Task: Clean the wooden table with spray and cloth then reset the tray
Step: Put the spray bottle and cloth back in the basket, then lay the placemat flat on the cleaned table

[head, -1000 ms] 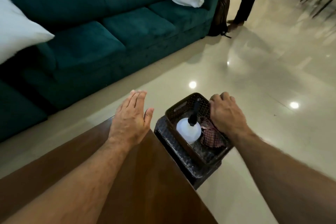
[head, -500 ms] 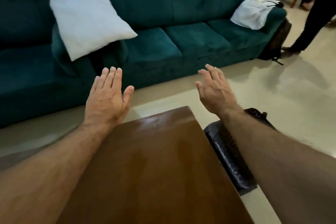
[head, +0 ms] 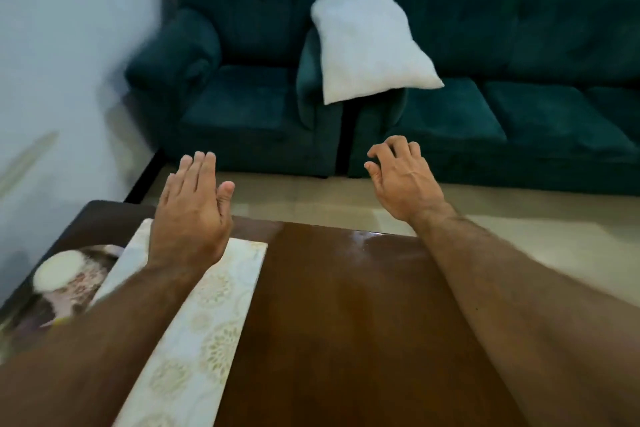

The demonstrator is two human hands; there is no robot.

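Reaching: left hand (head: 189,218) hovers flat and empty over the pale runner (head: 194,315); right hand (head: 403,180) loosely curled, empty, past the surface (head: 346,305) edge.
Tray: (head: 59,291) at far left, nearer the left hand.
Spray, cloth: out of view.

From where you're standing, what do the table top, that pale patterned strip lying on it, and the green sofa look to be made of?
The table looks like dark brown wood with a glossy varnish: its far edge mirrors the light. The strip seems to be cream fabric, perhaps a runner, with a lace-like medallion pattern; it could be vinyl. The sofa appears upholstered in teal velvet or plush, judging by its soft, matte, tufted surface.
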